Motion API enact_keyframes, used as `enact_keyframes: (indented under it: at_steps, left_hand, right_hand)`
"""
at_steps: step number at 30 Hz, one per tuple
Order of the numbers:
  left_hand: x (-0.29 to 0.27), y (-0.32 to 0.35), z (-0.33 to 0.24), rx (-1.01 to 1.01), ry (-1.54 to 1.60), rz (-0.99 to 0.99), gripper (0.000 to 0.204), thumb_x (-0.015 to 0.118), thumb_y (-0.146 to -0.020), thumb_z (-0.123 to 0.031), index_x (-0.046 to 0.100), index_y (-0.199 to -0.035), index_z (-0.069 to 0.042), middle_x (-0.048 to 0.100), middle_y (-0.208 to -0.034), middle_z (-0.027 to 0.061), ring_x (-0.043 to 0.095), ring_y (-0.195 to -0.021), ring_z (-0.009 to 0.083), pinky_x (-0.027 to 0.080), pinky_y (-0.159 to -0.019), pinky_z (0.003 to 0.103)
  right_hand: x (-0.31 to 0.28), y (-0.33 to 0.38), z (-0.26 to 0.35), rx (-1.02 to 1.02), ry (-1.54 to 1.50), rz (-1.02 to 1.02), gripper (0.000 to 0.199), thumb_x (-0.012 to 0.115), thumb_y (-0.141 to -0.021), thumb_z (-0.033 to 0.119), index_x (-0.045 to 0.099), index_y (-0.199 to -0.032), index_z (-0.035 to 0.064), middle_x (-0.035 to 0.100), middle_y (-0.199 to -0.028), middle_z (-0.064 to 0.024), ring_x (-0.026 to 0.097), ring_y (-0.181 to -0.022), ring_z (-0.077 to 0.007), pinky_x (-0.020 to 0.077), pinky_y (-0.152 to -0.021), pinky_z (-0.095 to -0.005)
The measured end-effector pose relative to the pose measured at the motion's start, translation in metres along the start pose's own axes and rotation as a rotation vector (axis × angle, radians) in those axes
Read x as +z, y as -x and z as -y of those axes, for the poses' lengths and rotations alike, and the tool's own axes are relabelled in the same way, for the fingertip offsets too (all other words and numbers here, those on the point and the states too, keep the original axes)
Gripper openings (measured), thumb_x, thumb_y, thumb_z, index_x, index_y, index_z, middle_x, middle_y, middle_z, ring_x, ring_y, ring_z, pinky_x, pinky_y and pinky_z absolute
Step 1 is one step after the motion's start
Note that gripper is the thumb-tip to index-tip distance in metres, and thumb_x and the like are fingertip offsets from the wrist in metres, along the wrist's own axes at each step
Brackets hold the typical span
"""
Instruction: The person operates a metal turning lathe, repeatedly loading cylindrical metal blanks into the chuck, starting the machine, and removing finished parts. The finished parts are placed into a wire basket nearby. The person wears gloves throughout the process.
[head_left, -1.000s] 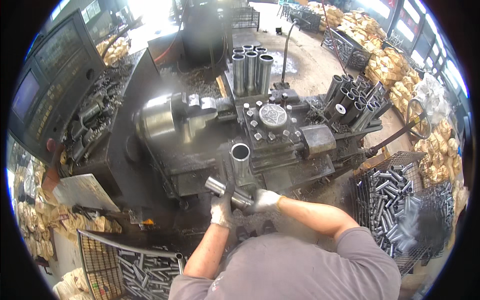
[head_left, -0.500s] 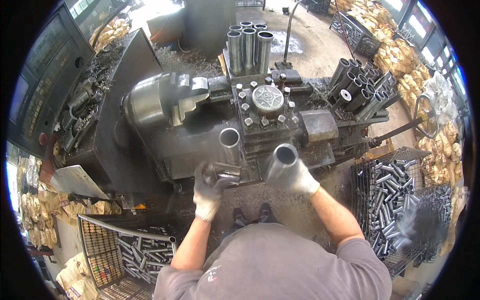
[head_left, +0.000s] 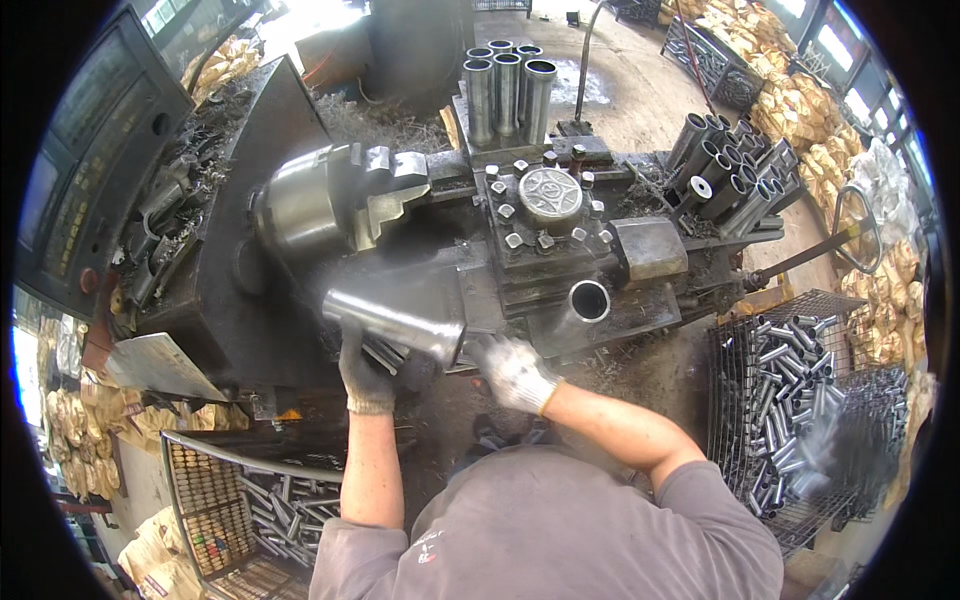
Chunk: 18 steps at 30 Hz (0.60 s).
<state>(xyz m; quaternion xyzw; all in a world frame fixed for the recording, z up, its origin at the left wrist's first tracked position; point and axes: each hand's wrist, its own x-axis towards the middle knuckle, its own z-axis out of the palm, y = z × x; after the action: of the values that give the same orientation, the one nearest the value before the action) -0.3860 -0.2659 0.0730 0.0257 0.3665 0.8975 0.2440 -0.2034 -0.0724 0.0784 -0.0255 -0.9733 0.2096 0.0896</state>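
The shiny silver, flanged metal tube [head_left: 385, 320] no longer stands upright; it now lies tilted above the near left side of the dark metal machine surface [head_left: 640, 318], the gloved fingers of the left hand [head_left: 367, 378] grasping it from below. A second grey, open-mouthed steel tube [head_left: 582, 310] now stands released at the right, leaving the right hand [head_left: 515, 374] beside the tilted tube's right end, though blur hides whether its fingers grip.
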Motion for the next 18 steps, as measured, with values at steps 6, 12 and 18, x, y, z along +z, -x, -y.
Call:
enact_keyframes:
  at_steps: [6, 12, 18]
  left_hand:
    - [-0.002, 0.034, -0.014, -0.171, 0.214, 0.035, 0.080, 0.058, -0.097, -0.077, 0.066, -0.129, -0.004, 0.075, -0.120, 0.0144, 0.074, -0.102, 0.0322, 0.065, -0.084, 0.050]
    - [0.037, 0.043, 0.012, -0.080, 0.039, -0.042, 0.080, 0.052, -0.102, -0.075, 0.059, -0.142, -0.007, 0.067, -0.134, 0.0143, 0.063, -0.127, 0.0322, 0.050, -0.111, 0.049]
    - [0.038, -0.006, 0.041, -0.385, -0.102, 0.198, 0.077, 0.039, -0.111, -0.066, 0.049, -0.154, -0.004, 0.063, -0.142, 0.0145, 0.061, -0.131, 0.0307, 0.045, -0.117, 0.048]
  right_hand:
    - [-0.004, -0.050, -0.006, 0.164, -0.209, 0.177, 0.023, 0.074, -0.089, 0.025, 0.075, -0.097, 0.0033, 0.075, -0.093, -0.0212, 0.075, -0.088, -0.0403, 0.0591, -0.077, -0.0482]
    - [-0.072, -0.064, 0.020, 0.457, -0.774, 0.382, 0.064, 0.084, -0.085, 0.049, 0.072, -0.121, -0.0025, 0.077, -0.100, -0.0180, 0.073, -0.092, -0.0236, 0.0584, -0.083, -0.0409]
    - [-0.095, -0.052, 0.055, 0.680, -0.827, 0.299, 0.079, 0.093, -0.071, 0.042, 0.065, -0.130, -0.0027, 0.076, -0.107, -0.0197, 0.075, -0.096, -0.0286, 0.0604, -0.087, -0.0413]
